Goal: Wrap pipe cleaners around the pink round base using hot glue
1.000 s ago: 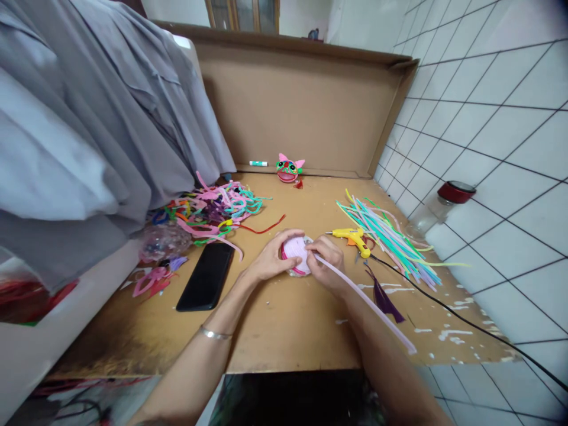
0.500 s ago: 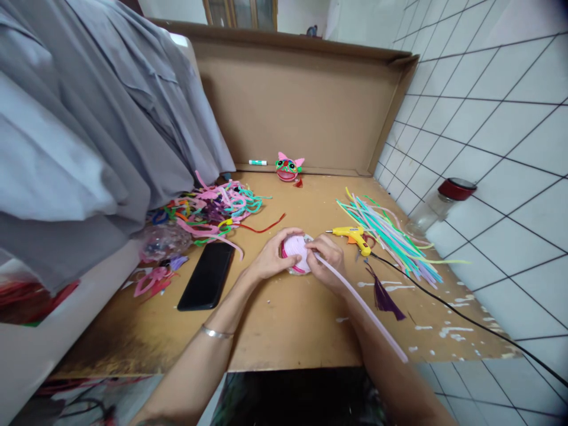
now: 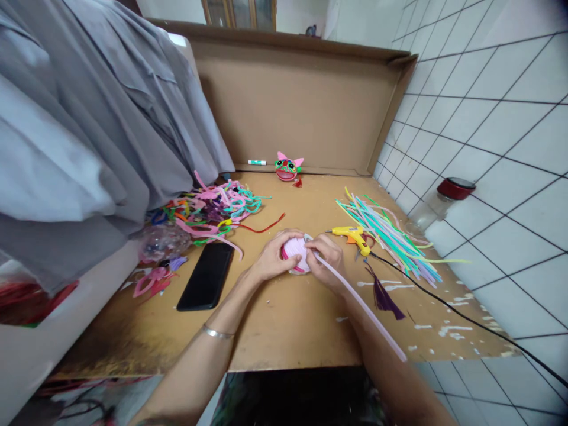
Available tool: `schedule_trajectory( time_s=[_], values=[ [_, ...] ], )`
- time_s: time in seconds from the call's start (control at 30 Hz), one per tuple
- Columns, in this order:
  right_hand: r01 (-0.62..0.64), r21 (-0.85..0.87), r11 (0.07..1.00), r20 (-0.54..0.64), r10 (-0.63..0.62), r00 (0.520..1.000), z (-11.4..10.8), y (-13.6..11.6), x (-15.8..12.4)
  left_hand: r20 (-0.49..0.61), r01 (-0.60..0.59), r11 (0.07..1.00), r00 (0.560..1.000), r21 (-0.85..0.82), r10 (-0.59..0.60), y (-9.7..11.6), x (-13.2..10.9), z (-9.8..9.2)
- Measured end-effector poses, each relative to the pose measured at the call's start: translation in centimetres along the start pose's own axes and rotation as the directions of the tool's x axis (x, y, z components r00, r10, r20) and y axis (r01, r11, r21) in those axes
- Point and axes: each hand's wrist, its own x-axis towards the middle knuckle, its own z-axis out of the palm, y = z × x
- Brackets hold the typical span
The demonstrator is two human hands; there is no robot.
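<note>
A small round piece (image 3: 293, 247), covered in rows of pale pink pipe cleaner with a darker pink edge, sits between my hands over the table. My left hand (image 3: 276, 255) is closed around its left side, thumb across the front. At its right side, the fingers of my right hand (image 3: 327, 260) pinch a pale lilac-pink pipe cleaner (image 3: 364, 307), whose long free end trails down over my right forearm. Just right of that hand lies a yellow glue gun (image 3: 350, 233). A purple tassel (image 3: 385, 296) rests below the glue gun.
Pipe cleaners lie in a bundle (image 3: 390, 236) at right and a tangled heap (image 3: 217, 204) at left. A black phone (image 3: 206, 277) is left of my arm. At the back stand a finished animal head (image 3: 287, 168) and a marker (image 3: 257, 163). The gun's black cord (image 3: 444, 302) crosses the right side.
</note>
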Motion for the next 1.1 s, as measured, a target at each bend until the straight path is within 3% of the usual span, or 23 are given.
schedule_trajectory(
  time_s=[0.8, 1.1],
  values=[
    [-0.01, 0.005, 1.0, 0.024, 0.009, 1.0, 0.1, 0.08, -0.2, 0.052, -0.018, 0.999, 0.998, -0.039, 0.02, 0.05, 0.11, -0.26],
    [0.017, 0.004, 1.0, 0.016, -0.017, 1.0, -0.08, 0.01, 0.0, 0.042, 0.093, 0.996, 0.995, 0.007, -0.093, 0.26, -0.08, -0.29]
  ],
)
